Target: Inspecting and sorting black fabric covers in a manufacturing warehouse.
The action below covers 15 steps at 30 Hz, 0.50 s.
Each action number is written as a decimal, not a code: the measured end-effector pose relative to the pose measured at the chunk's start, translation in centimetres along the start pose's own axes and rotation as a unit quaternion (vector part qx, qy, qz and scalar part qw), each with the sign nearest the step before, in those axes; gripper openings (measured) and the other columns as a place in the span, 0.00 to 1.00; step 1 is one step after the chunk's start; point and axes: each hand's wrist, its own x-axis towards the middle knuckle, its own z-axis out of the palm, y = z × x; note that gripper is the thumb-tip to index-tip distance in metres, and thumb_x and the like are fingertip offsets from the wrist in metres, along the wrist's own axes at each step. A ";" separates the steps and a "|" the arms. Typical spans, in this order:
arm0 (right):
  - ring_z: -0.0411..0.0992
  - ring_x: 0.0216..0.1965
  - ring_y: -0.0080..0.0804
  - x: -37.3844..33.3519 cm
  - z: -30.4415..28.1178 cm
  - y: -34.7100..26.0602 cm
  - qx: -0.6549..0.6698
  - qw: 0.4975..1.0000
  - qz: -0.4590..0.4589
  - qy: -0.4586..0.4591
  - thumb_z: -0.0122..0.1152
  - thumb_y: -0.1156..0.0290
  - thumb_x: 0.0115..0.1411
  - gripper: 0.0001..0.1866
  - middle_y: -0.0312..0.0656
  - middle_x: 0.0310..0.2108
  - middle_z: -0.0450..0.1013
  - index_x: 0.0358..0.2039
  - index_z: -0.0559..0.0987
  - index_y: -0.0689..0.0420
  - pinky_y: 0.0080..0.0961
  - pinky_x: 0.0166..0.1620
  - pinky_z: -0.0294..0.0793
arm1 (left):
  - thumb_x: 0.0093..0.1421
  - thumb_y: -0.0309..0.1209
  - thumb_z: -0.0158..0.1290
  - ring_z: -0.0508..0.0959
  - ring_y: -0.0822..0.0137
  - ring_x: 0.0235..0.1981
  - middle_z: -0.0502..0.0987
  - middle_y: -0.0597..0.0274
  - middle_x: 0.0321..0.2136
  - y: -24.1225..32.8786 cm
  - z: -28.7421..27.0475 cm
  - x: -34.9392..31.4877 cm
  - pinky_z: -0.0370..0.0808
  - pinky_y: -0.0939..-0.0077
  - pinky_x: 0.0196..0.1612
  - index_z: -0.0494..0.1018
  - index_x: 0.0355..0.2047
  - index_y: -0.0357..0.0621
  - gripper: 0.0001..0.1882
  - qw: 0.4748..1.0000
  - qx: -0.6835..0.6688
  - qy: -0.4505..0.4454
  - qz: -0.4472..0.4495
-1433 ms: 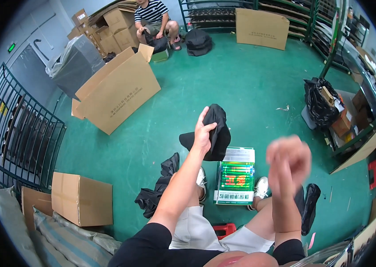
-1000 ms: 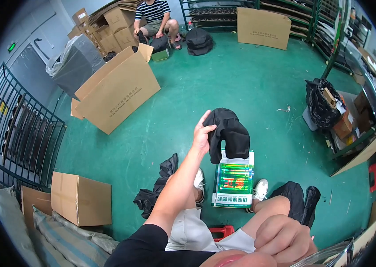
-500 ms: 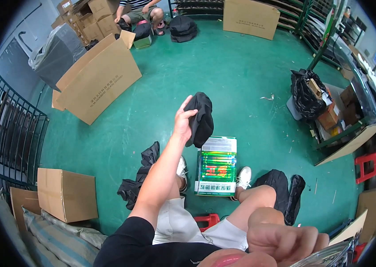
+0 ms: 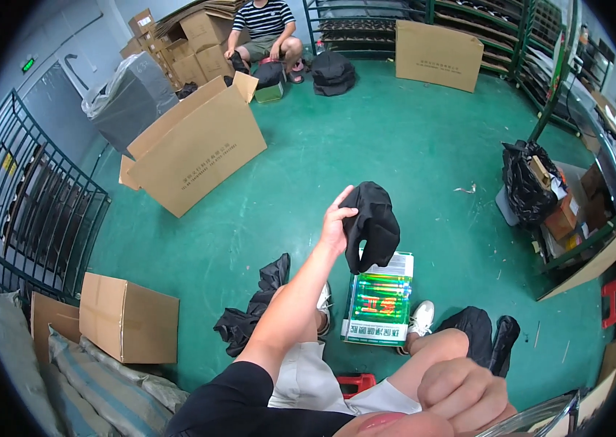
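My left hand is raised in front of me at arm's length. Its fingers are pinched on a limp black cloth piece, which hangs in a curved shape with a gap at its bottom. Beneath the cloth, between my feet, a shiny green tin box with white end bands rests on the floor. My right hand is close to me at the lower right, fingers curled into a fist. What it holds, if anything, is hidden.
Black cloth lies by my left leg, and more black pieces by my right. A large carton stands ahead left, a smaller carton nearer. A co-worker sits at the back. A black rubbish bag stands right.
The view has tilted up, so the scene sits lower and further right. The black cloth hangs more spread, with a gap showing below. My right hand's fingers look more tightly curled.
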 end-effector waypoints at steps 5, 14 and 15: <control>0.70 0.29 0.35 2.8 6.2 2.3 0.123 0.901 -0.170 0.380 0.60 0.76 0.56 0.04 0.41 0.31 0.69 0.27 0.75 0.64 0.24 0.22 0.66 | 0.51 0.17 0.46 0.78 0.55 0.51 0.73 0.45 0.54 0.3 -1.4 0.0 0.74 0.62 0.58 0.56 0.67 0.36 0.39 1.000 0.010 0.008 0.006; 0.69 0.28 0.35 0.9 2.2 2.4 0.013 0.980 -0.185 0.078 0.60 0.80 0.56 0.02 0.42 0.32 0.68 0.28 0.75 0.63 0.28 0.25 0.72 | 0.52 0.18 0.47 0.78 0.56 0.51 0.73 0.46 0.54 0.4 0.0 -0.2 0.74 0.64 0.57 0.58 0.66 0.37 0.38 0.999 -0.035 0.003 -0.012; 0.69 0.27 0.35 1.0 3.9 2.6 0.083 0.929 -0.238 0.271 0.60 0.80 0.56 0.02 0.41 0.30 0.67 0.29 0.75 0.63 0.28 0.25 0.71 | 0.52 0.18 0.47 0.78 0.56 0.51 0.74 0.46 0.54 0.4 0.3 -0.2 0.74 0.63 0.57 0.58 0.66 0.38 0.38 0.999 -0.037 0.004 -0.016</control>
